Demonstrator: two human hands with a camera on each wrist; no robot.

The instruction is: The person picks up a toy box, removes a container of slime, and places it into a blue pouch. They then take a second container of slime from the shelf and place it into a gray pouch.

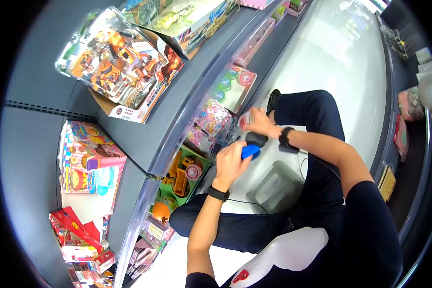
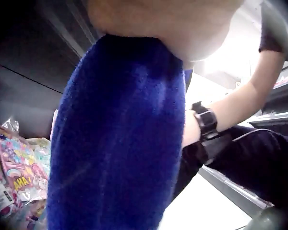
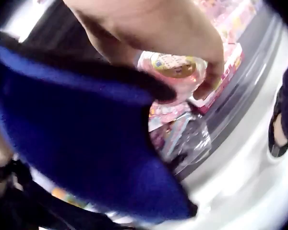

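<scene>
In the head view, my left hand [image 1: 231,165] grips a fuzzy blue cloth [image 1: 249,151] with a dark grey part beside it. The left wrist view has the cloth [image 2: 120,134] hanging large below the hand [image 2: 168,24]. Just ahead, my right hand [image 1: 260,123] is blurred and holds a small round pink tub [image 1: 245,121]. Up close in the right wrist view, the fingers of the right hand [image 3: 158,28] curl round this tub [image 3: 175,72], which has a clear top. The blue cloth [image 3: 81,134] overlaps the near side of that view.
Shelves on the left carry a boxed orange robot toy [image 1: 125,72], a tray of round green and pink tubs [image 1: 233,86], pink toy packs [image 1: 211,117] and a yellow truck [image 1: 180,180]. A grey plastic stool [image 1: 276,185] stands between the person's legs. Another shelf [image 1: 417,158] lines the right.
</scene>
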